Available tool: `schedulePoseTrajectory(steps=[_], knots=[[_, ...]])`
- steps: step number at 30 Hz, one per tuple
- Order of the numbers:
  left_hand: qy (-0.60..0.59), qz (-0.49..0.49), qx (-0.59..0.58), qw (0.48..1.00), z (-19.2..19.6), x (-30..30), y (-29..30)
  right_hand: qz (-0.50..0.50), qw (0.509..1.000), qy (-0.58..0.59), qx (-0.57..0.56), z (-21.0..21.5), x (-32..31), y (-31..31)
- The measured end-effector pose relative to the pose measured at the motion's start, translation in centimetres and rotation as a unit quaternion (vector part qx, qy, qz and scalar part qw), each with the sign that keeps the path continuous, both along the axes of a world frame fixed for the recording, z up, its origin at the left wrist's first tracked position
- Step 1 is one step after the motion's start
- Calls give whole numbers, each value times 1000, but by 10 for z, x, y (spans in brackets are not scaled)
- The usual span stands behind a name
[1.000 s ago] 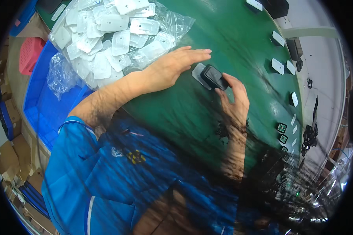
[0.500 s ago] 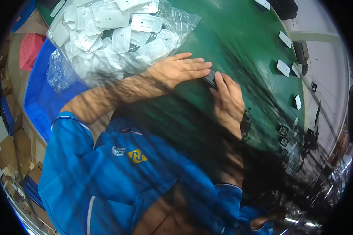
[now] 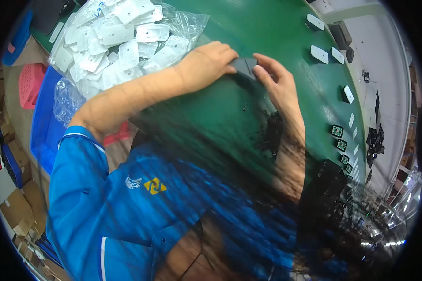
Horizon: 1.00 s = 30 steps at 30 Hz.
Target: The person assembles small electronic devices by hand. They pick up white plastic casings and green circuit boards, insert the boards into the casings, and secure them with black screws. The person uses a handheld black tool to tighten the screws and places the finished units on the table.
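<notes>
A dark grey, flat plastic piece [image 3: 245, 67] with a line across its face is held up between both hands over the green table. My left hand [image 3: 207, 64] has its fingers bent around the left end. On the other end, my right hand [image 3: 280, 80] pinches the piece between thumb and forefinger. Beside my left hand lies a clear bag of white plastic covers [image 3: 129, 56], many loose in its open mouth. A heap of small black parts [image 3: 270, 133] sits on the table near my right forearm, partly behind dark blurred strands.
White covers [image 3: 319, 55] and small green circuit boards in black frames [image 3: 336, 131] stand in a line along the right of the table [image 3: 248, 23]. At left are a blue bin [image 3: 44, 122] and a red basket [image 3: 30, 84]. Dark strands blur the lower middle.
My left hand has gone from lying flat with fingers stretched to gripping the piece's end. Both hands have raised the grey piece slightly farther away, and the view has shifted.
</notes>
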<state>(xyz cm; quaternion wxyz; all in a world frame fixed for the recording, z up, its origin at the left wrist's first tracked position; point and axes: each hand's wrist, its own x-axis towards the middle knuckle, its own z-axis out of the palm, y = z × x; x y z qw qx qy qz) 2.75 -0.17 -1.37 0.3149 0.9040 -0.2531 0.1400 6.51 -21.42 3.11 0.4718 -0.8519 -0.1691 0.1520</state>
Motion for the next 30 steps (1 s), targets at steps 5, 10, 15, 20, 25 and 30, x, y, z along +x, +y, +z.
schedulePoseTrajectory(steps=[5, 10, 15, 20, 25, 30], knots=[[86, 62, -111, 988, -8, 80, -12, -173, 980, -100, 12, 10, -14, -39], [319, 70, -173, 929, -26, 165, -8, -190, 965, -161, -85, 20, -57, -66], [496, 78, -195, 843, -14, 185, -3, 13, 954, -275, -121, -6, -80, -37], [489, 115, -141, 853, -4, 181, -14, 38, 958, -260, -118, -21, -79, -28], [-38, 128, 46, 990, 9, 169, 17, 35, 939, -306, -152, -21, -85, -20], [-76, 135, 18, 988, 92, 58, 100, 23, 944, -309, -115, -28, -92, -16]])
